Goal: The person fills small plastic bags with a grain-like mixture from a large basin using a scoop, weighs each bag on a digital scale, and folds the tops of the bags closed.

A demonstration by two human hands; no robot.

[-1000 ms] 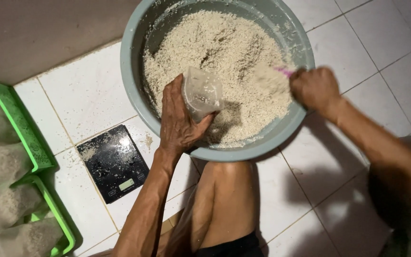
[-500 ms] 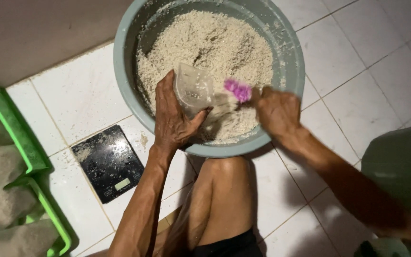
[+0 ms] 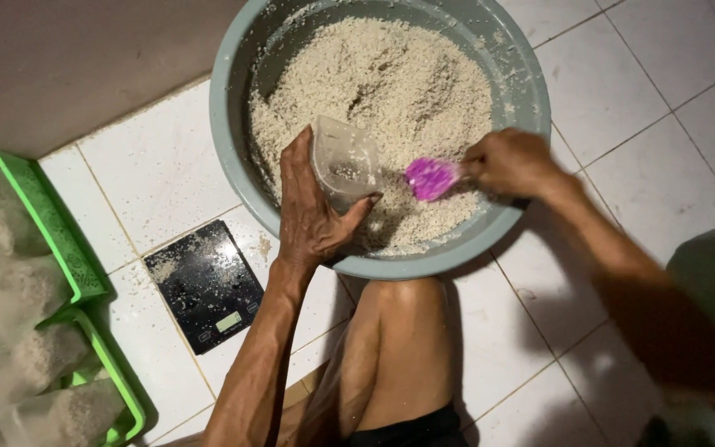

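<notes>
1. A large grey-green plastic basin [image 3: 233, 149] is seen standing on a white tiled floor [image 3: 167, 165], and it is filled well up with pale, crumbly grains [image 3: 391, 74] that look like cooked rice or a similar mash.
2. A clear plastic bag [image 3: 345, 161] is held open inside the basin, above the grains at its near side, by the left hand [image 3: 312, 215]; the fingers are clenched round the bag's mouth, with the thumb pressed against its near edge.
3. A little of the grain is seen lying inside the bag.
4. A pink scoop [image 3: 429, 178] is grasped by the right hand [image 3: 511, 161], whose fingers are closed round the handle; the scoop's bowl is pointed at the bag's mouth and is held just beside it, over the grains.
5. The scoop is blurred, so whether it is touching the bag cannot be told.
6. A black digital kitchen scale [image 3: 204, 285], dusted with spilled grains, is set on the floor near the basin, to the left of the left forearm.
7. Green plastic crates [image 3: 51, 223] are placed at the left edge, and filled clear bags [image 3: 10, 273] of the same grain are stacked in them.
8. A bare knee [image 3: 399, 331] is seen just below the basin's rim, between the two arms.
</notes>
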